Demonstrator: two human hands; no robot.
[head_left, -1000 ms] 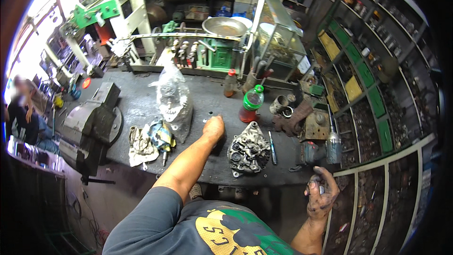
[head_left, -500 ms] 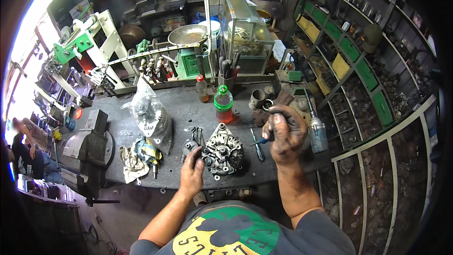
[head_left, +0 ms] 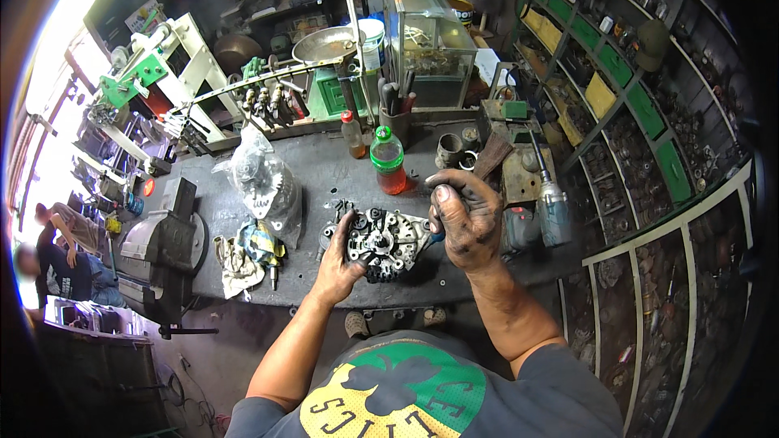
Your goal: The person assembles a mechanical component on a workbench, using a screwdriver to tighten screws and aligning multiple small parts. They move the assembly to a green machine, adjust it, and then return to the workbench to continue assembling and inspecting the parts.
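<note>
Centrally, the dark counter (head_left: 324, 170) carries a greasy alternator (head_left: 381, 243) near its front edge. Left hand (head_left: 339, 264) grips the alternator's left side; right hand (head_left: 464, 219) hovers just beside it, fingers pinched on something tiny.

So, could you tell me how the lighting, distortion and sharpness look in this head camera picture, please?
In the head view, daylight burns out the upper left edge, while the shelves at right sit in dim shade. Fisheye bending curves the workbench edge and the shelf rails, with a black rim around the frame. The left hand, alternator and right hand are reasonably sharp; far corners go soft.
</note>
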